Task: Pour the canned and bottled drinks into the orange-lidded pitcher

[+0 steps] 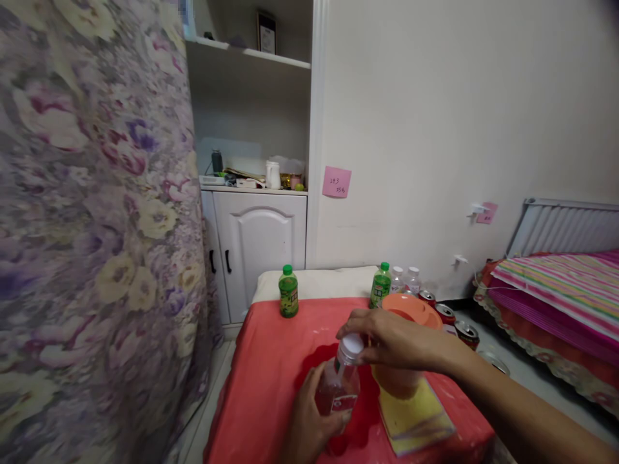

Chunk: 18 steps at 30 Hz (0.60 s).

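A clear plastic bottle [340, 385] with a white cap [353, 346] stands slightly tilted over the red tablecloth [261, 380]. My left hand [312, 409] is wrapped round the bottle's body from the left. From the right, my right hand [380, 335] reaches over, its fingers closed about the white cap. Just behind my right hand sits an orange plastic container [411, 308], partly covered by the hand. A folded yellow cloth [416, 419] lies on the table below my right wrist.
Green-capped bottles [289, 293] [380, 285] stand at the table's back. Right of the second are clear bottles [412, 281] and several cans [467, 334] along the edge. A floral curtain [106, 225] hangs at left, a cabinet [264, 245] behind, a bed [561, 290] at right.
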{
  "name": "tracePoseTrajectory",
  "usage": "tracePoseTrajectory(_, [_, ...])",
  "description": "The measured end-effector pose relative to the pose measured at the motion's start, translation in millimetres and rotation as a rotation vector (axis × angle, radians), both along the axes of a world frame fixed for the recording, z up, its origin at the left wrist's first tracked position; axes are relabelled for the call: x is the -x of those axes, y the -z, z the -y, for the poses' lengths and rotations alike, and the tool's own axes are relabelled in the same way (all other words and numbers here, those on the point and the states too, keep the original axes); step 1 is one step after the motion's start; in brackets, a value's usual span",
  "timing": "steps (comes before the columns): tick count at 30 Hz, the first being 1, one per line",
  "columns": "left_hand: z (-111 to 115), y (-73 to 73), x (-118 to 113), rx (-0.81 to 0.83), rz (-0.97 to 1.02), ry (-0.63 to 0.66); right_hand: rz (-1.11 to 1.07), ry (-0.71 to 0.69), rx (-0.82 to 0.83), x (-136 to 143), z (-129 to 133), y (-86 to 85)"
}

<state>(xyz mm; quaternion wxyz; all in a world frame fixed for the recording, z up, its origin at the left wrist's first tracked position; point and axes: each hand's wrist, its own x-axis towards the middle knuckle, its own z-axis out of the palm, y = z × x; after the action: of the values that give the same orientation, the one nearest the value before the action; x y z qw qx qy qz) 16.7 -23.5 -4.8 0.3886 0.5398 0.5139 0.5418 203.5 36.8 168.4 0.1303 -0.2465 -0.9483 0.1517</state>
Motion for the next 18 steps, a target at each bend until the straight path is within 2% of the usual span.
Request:
tracePoseTrajectory(9, [-1.6,1.0,-0.1,0.006,-0.01,-0.014,0.017,-0.089,0.041,1.7,3.4,-9.4])
tracePoseTrajectory(18, [0.3,1.0,-0.3,0.027,-0.008,-0.031,0.088,0.05,-0.052,8.6,-0.9,-4.6])
